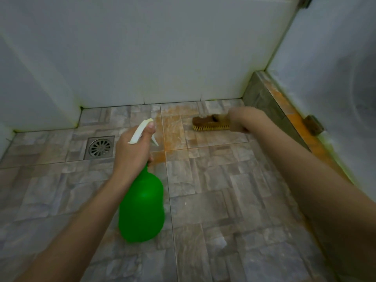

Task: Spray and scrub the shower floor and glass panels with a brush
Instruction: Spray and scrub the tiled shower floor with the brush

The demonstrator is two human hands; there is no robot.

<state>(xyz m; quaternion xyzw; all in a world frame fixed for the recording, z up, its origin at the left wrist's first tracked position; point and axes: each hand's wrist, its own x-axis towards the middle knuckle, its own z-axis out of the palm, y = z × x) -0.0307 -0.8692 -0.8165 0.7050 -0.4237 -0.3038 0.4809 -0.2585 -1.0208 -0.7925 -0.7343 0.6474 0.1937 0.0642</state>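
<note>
Firmly, my left hand (132,147) gripped the light-seeming green plastic spray bottle (142,206) by its neck; my right hand (239,121) held the stiff wooden brush (207,123) at one o'clock.

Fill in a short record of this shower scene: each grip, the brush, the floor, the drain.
left grip: holds green spray bottle near its top
right grip: holds the brush
brush: bristles down on the floor, near back wall
floor: grey tiles, orange stain around the brush
drain: in the floor, left of the left grip
</note>
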